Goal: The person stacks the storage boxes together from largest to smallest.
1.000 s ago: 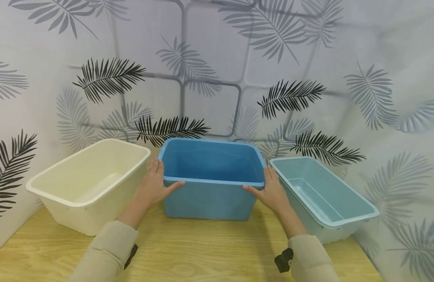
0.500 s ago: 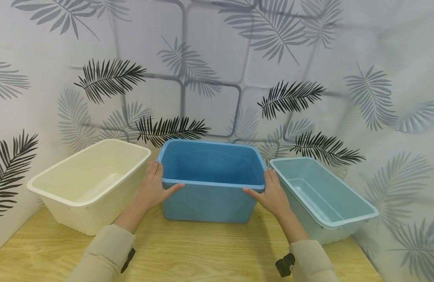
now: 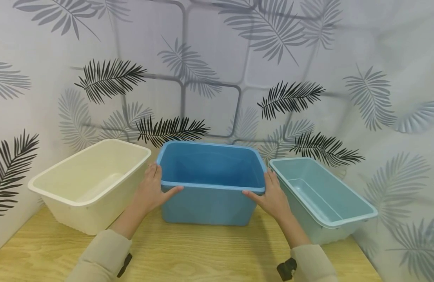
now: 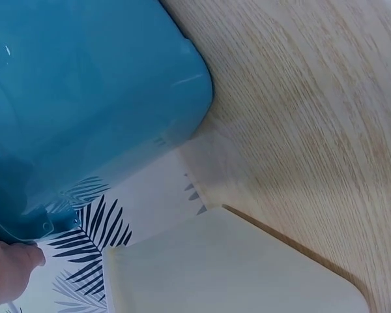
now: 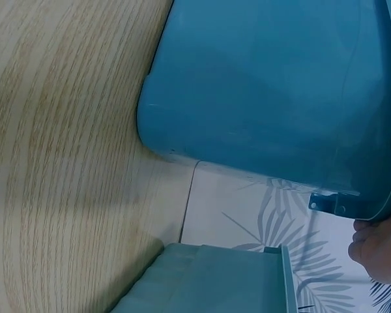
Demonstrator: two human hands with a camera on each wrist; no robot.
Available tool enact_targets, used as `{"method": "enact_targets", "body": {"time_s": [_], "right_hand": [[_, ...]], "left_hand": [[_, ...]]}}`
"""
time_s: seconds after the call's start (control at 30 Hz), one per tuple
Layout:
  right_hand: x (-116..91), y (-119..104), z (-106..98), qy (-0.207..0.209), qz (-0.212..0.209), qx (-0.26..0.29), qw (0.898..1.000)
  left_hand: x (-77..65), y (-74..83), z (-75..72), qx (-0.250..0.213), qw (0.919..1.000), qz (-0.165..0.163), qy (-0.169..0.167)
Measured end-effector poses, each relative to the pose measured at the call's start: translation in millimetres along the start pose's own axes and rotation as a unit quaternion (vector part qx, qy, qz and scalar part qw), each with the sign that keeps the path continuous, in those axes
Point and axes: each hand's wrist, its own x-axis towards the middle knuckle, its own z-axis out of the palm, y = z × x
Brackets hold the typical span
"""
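Left hand (image 3: 151, 190) and right hand (image 3: 273, 196) grip opposite ends of the blue tub (image 3: 207, 205); long axis runs hand to hand, neither nearer.

Cream tub (image 3: 91, 182), teal tub (image 3: 320, 192), leafy backdrop (image 3: 213, 105)

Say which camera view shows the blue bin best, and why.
The head view: it shows the blue bin with its opening, inside and front wall. Each wrist view shows only its outside, cut off by the frame edge.
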Motion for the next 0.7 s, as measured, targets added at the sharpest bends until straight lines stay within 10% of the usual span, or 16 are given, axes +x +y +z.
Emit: {"method": "enact_targets", "body": {"time_s": [0.7], "right_hand": [[-12.7,-2.6,-0.7,0.006,0.006,-0.005,1.0]], "left_hand": [[-12.9,2.0,-2.9,0.002,0.9999,0.008,0.008]]}}
